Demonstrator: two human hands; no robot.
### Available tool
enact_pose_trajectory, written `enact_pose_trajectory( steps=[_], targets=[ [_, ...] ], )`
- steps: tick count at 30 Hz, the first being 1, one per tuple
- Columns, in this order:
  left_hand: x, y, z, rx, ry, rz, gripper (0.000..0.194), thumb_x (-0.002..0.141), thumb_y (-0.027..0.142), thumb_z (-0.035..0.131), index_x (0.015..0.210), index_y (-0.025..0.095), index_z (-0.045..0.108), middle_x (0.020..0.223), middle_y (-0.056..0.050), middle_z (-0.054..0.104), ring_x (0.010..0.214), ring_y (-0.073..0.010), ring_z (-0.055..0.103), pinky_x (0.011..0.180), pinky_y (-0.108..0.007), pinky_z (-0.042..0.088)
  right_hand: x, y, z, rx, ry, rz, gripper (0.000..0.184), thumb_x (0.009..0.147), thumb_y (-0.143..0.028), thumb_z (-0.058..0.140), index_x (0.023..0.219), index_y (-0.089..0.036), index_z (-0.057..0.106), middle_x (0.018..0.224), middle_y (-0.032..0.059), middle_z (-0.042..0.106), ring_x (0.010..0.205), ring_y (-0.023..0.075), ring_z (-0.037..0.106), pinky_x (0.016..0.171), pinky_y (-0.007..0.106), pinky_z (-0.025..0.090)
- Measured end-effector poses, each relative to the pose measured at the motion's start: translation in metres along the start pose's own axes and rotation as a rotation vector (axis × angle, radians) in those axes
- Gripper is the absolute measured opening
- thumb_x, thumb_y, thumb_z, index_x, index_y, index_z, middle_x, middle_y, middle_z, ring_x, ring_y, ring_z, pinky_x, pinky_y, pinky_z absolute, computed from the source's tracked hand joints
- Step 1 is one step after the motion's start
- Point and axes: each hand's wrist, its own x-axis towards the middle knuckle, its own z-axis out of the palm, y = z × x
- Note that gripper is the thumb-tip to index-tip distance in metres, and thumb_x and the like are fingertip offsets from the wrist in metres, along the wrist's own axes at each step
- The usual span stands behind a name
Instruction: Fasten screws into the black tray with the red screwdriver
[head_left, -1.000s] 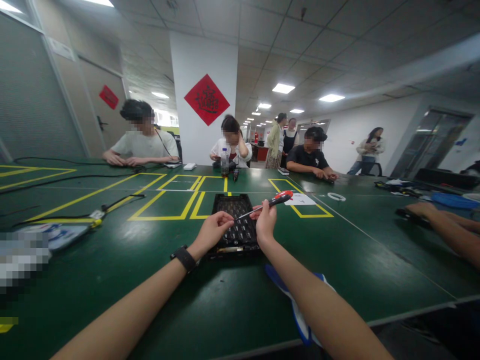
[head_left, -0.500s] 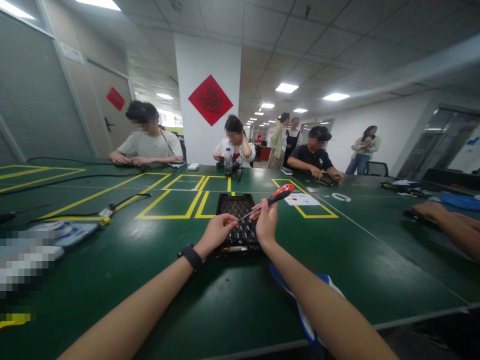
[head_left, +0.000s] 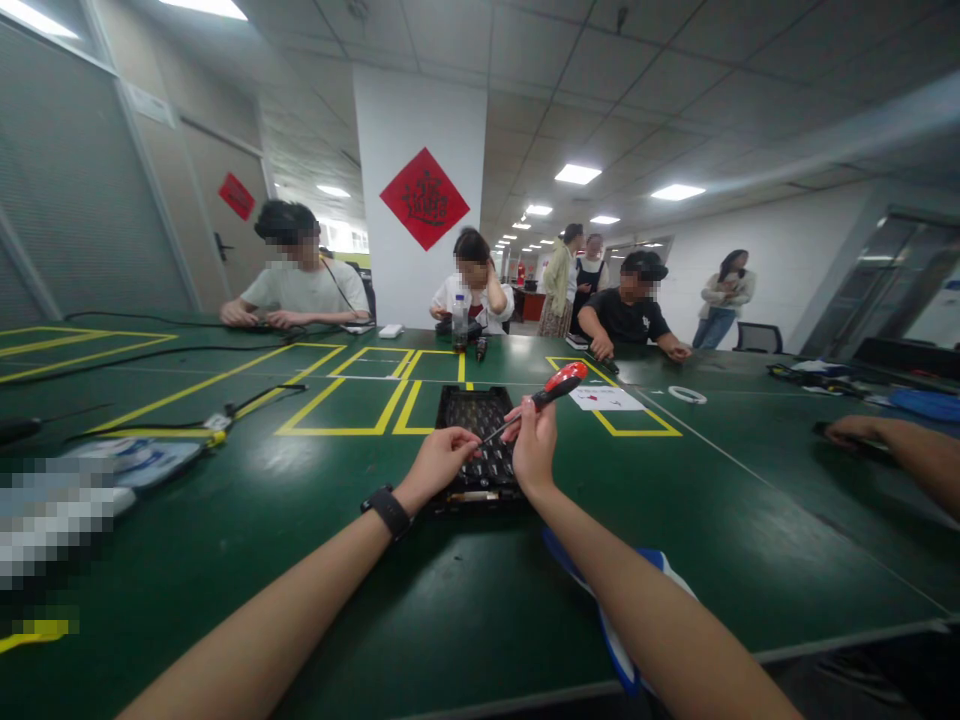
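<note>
A screwdriver [head_left: 558, 383] with a red and black handle tilts across the middle of the view, its thin shaft running down to the left. My right hand [head_left: 534, 445] is closed around it near the base of the handle. The fingertips of my left hand [head_left: 444, 462] pinch at the tip end of the shaft; whatever small piece may be between them is too small to make out. Under both hands a black case [head_left: 465, 405] lies on the green table, with rows of small pieces in it.
A blue and white cloth-like item [head_left: 619, 640] lies under my right forearm. Farther off are a white paper [head_left: 607, 398], a white ring [head_left: 687, 395] and a bottle [head_left: 458, 325]. Cables [head_left: 266, 400] run along the left. Several people sit around the table; one hand [head_left: 855, 432] shows at right.
The view has shifted slightly. My hands keep nearly the same hold on the screwdriver over the case. Across the table, the person in black has moved a hand to the left.
</note>
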Motion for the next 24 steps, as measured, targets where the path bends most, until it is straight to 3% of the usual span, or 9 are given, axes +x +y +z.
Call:
enact_pose_trajectory(
  steps=[9, 16, 19, 24],
  targets=[
    [0.000, 0.001, 0.001, 0.016, -0.009, -0.007, 0.024, 0.073, 0.033, 0.052, 0.081, 0.013, 0.062, 0.071, -0.006, 0.068, 0.066, -0.0162, 0.062, 0.061, -0.026, 0.044, -0.005, -0.003, 0.000, -0.123, -0.123, -0.097, 0.022, 0.087, -0.035, 0.034, 0.099, -0.018, 0.041, 0.070, -0.0011, 0.056, 0.044, 0.0070, 0.048, 0.047, 0.020, 0.041],
    [-0.002, 0.004, 0.000, -0.003, -0.013, -0.015, 0.023, 0.074, 0.032, 0.051, 0.079, 0.012, 0.061, 0.069, -0.006, 0.067, 0.063, -0.0151, 0.060, 0.059, -0.024, 0.043, -0.005, -0.009, -0.011, -0.352, -0.467, -0.303, 0.023, 0.085, -0.030, 0.038, 0.104, -0.017, 0.043, 0.075, 0.0041, 0.059, 0.062, 0.0148, 0.057, 0.066, 0.028, 0.044],
    [-0.001, 0.003, 0.000, 0.006, -0.013, 0.003, 0.023, 0.074, 0.033, 0.050, 0.076, 0.012, 0.061, 0.068, -0.005, 0.067, 0.062, -0.0148, 0.059, 0.059, -0.024, 0.042, -0.003, -0.010, -0.015, -0.392, -0.572, -0.341, 0.022, 0.085, -0.029, 0.038, 0.103, -0.017, 0.044, 0.072, 0.0034, 0.059, 0.063, 0.0158, 0.057, 0.067, 0.029, 0.044],
    [0.000, -0.001, 0.001, 0.032, -0.026, 0.022, 0.026, 0.076, 0.035, 0.047, 0.077, 0.013, 0.061, 0.067, -0.005, 0.065, 0.060, -0.0141, 0.058, 0.058, -0.024, 0.041, -0.004, -0.007, -0.013, -0.276, -0.541, -0.293, 0.023, 0.086, -0.029, 0.036, 0.105, -0.018, 0.041, 0.071, 0.0017, 0.059, 0.056, 0.0125, 0.055, 0.060, 0.026, 0.044]
  ],
)
